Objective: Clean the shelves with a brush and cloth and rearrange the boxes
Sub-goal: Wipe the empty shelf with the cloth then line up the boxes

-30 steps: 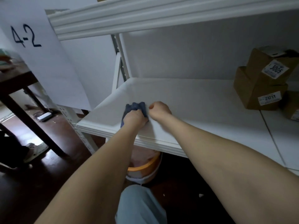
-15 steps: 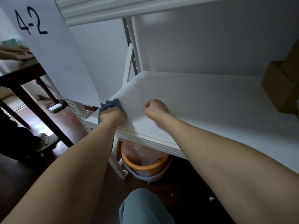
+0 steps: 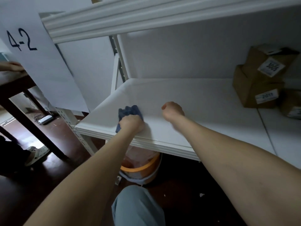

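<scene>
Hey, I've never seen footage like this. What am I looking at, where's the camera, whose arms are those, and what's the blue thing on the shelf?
There is no machine here: a person wears one camera on the head, so you look down along their own arms. The left hand grips a crumpled blue cloth and presses it on the white shelf near its front edge. The right hand rests beside it as a fist, nothing visible in it. At the shelf's right end stand labelled cardboard boxes, one stacked on another. Under the shelf sits an orange bucket. The paper sign at left reads 4-2.
</scene>
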A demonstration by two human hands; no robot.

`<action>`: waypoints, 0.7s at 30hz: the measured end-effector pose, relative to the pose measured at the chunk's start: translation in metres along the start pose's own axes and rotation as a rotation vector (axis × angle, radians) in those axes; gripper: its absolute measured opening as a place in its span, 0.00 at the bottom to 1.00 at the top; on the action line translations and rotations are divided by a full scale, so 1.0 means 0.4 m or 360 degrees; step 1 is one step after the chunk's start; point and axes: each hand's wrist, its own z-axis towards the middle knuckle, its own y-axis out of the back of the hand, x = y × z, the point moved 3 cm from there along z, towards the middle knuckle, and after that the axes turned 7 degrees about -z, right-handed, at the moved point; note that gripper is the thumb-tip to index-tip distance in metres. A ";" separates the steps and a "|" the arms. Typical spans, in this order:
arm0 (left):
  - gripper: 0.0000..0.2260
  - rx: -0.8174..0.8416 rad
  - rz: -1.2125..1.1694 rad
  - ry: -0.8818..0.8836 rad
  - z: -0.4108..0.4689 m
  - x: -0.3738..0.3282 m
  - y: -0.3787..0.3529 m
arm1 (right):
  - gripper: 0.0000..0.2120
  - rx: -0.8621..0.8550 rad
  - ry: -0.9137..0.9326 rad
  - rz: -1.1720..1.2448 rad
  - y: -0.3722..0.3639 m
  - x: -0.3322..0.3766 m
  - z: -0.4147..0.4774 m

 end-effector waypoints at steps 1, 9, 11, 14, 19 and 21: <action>0.22 0.0018 0.0055 -0.0086 -0.027 -0.059 -0.013 | 0.18 -0.0026 -0.0031 -0.0018 0.022 -0.031 -0.013; 0.28 0.0115 0.0172 -0.0655 -0.303 -0.477 -0.062 | 0.12 -0.0174 -0.0311 -0.0121 0.202 -0.272 -0.100; 0.24 0.0030 0.0181 -0.0934 -0.390 -0.575 -0.069 | 0.13 -0.0220 -0.0369 -0.0141 0.255 -0.333 -0.123; 0.24 0.0063 0.0109 -0.1161 -0.505 -0.686 -0.074 | 0.11 -0.0306 -0.0445 -0.0161 0.323 -0.415 -0.153; 0.22 0.0112 -0.0055 -0.1425 -0.505 -0.756 -0.062 | 0.14 -0.0447 -0.0491 -0.0172 0.409 -0.483 -0.174; 0.22 0.0228 -0.0138 -0.1402 -0.460 -0.762 -0.041 | 0.14 -0.0472 -0.0501 -0.0174 0.427 -0.497 -0.170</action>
